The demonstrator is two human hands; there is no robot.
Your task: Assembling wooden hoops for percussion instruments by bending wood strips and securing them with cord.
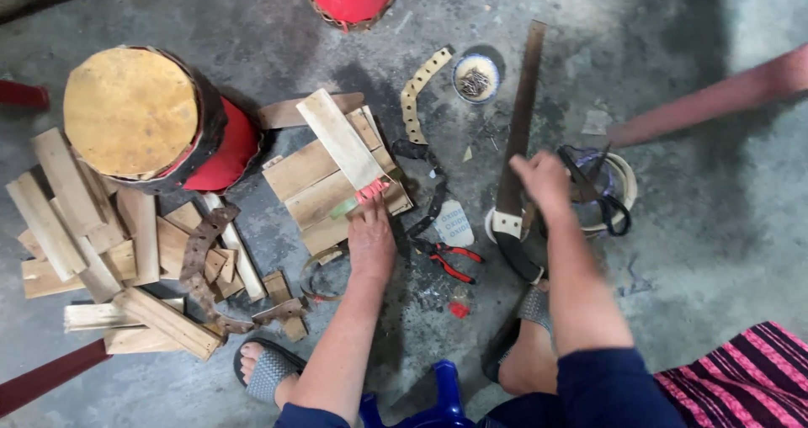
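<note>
— Gripping anything, those two hands?

— Left hand (371, 244) lies flat, palm down, fingers stretched out over the near edge of a small wooden pallet piece (313, 178) nailed from pale slats; its fingertips touch a little pink comb-like object (371, 191) at the slat's end. It pins more than it grips. Right hand (543, 180) is curled near the handle end of a handsaw (519, 121); whether it actually closes on something I cannot tell, the fingers are blurred.

— Materials?

— Rough sawn wood scraps (101, 251) heaped at the left, a round drum (135, 116) with a tan skin top and red body beside them, a dark perforated strap (202, 264) curling across the scraps, and a paler perforated strip (414, 91) farther off. Red-handled pliers (450, 255) lie between the arms. A small round tin of nails (475, 79) sits far, beside the saw blade. A white round tub (621, 188) holds dark tools just right of the right hand.

— Room to move?

— Open bare patches at far left and right; the middle is crowded.

— Surface?

— Grey, stained concrete floor (715, 243), sandalled feet and a blue stool (433, 398) at the near edge.
</note>
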